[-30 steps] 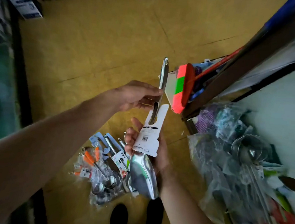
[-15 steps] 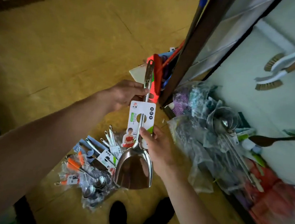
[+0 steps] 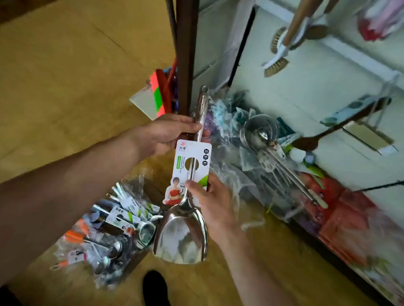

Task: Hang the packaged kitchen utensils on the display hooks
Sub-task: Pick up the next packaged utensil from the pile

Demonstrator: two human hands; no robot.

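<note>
The fingers (image 3: pixel 189 125) of the left hand (image 3: pixel 166 134) are curling round the upper part of the steel handle and clamping it just above the card label (image 3: pixel 191 163). The right hand (image 3: pixel 216 204) is pinching the lower edge of that label together with the shaft. Its thumb is lying on the front; its other fingers are hidden behind the card.

This two-point hold is keeping the packaged spatula (image 3: pixel 181 239) upright, blade down. The hanging eye (image 3: pixel 204 89) is at the top and clear of both hands, presumably so that it can be offered to a hook. The spatula is being held in the air in front of the person, near the dark post (image 3: pixel 186 41) and below the hanging stock.

On the pale display panel (image 3: pixel 311 94) to the right, brushes (image 3: pixel 277 61) and a wooden spoon (image 3: pixel 332 131) are hanging. The hooks themselves are too blurred to make out. Bagged ladles (image 3: pixel 259 133) are lying on the bottom shelf. More packaged utensils (image 3: pixel 116 228) are lying in a pile on the floor (image 3: pixel 56 79), near the person's shoe (image 3: pixel 157 293). By this evidence, the spatula is not yet hung.
</note>
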